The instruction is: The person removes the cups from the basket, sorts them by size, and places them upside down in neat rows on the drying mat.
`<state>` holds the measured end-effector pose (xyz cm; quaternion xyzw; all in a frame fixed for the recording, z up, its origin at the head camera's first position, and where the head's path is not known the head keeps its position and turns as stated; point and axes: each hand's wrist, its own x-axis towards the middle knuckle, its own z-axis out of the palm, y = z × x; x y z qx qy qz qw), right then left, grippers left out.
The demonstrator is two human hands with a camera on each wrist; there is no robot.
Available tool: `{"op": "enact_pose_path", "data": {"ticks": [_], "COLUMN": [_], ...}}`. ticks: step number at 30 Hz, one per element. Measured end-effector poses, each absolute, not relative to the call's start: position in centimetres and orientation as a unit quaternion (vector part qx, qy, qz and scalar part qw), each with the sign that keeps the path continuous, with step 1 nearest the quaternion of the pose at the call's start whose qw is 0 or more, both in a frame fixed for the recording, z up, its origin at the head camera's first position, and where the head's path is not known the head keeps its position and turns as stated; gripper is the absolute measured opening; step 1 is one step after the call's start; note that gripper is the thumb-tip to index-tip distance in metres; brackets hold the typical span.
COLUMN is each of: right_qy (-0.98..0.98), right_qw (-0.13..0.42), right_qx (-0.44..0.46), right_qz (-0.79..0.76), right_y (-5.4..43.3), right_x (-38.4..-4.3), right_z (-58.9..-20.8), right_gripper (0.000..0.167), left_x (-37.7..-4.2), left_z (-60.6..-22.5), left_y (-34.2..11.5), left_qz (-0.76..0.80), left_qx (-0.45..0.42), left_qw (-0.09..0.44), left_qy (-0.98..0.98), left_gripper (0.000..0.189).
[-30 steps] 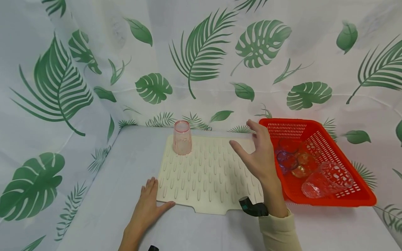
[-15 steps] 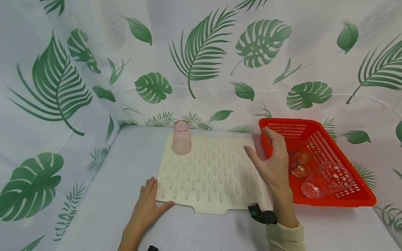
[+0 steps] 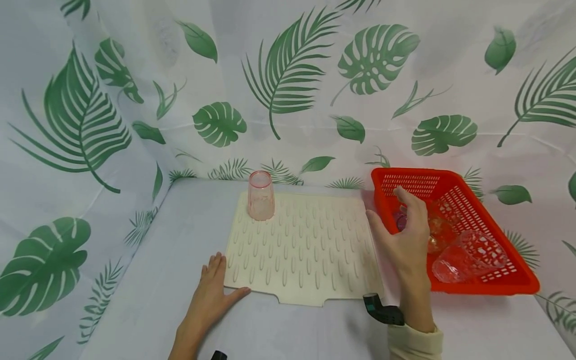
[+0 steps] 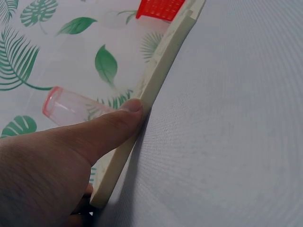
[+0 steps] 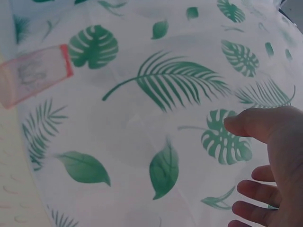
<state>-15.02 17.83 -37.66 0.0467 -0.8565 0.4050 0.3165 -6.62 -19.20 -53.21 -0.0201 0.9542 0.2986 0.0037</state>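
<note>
A clear pinkish cup (image 3: 261, 197) with a red-tinted top edge stands on the far left part of a cream ridged draining board (image 3: 297, 245). My left hand (image 3: 210, 287) rests at the board's near left corner, and in the left wrist view its thumb (image 4: 118, 120) touches the board's edge. Over the left side of a red plastic basket (image 3: 504, 220) hovers my right hand (image 3: 407, 240), thumb and fingers apart, holding nothing. Inside the basket lie a clear tumbler (image 3: 468, 257) on its side, a yellowish glass (image 3: 438, 235) and a purple one (image 3: 400, 220), partly hidden by my hand.
A white cloth (image 3: 175, 225) covers the table. White curtains (image 3: 297, 145) printed with green leaves rise behind the board and basket and along the left side.
My right hand has moved rightward from above the board to over the basket's left side, still spread. My left hand, the board and the cup have stayed in place.
</note>
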Motion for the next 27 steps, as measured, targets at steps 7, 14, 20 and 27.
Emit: {"op": "enact_pose_path", "data": {"ticks": [7,14,20,27], "right_qy": [-0.847,-0.845,-0.841,-0.833], "right_qw": [0.356,0.365,0.345,0.323], "right_qx": [0.039,-0.027,-0.103,-0.170], "right_qz": [0.392,0.391,0.404,0.415], "right_y": [19.3,21.2,22.6,24.2], "right_x": [-14.7,-14.0,-13.5,-13.3], "right_z": [-37.1,-36.8,-36.5,-36.3], "right_gripper": [0.072,0.071,0.072,0.071], "left_x": [-6.6,-6.4,-6.4,-6.4], "left_z": [-53.1,-53.0,-52.8,-53.0], "left_y": [-19.1,-19.1,-19.0,-19.1], "left_qz": [0.301,0.300,0.296,0.295], "left_qx": [-0.017,-0.015,-0.014,-0.015], "left_qw": [-0.001,-0.005,-0.010,-0.001], "left_qy": [0.953,0.954,0.955,0.955], "left_gripper": [0.113,0.111,0.110,0.111]}}
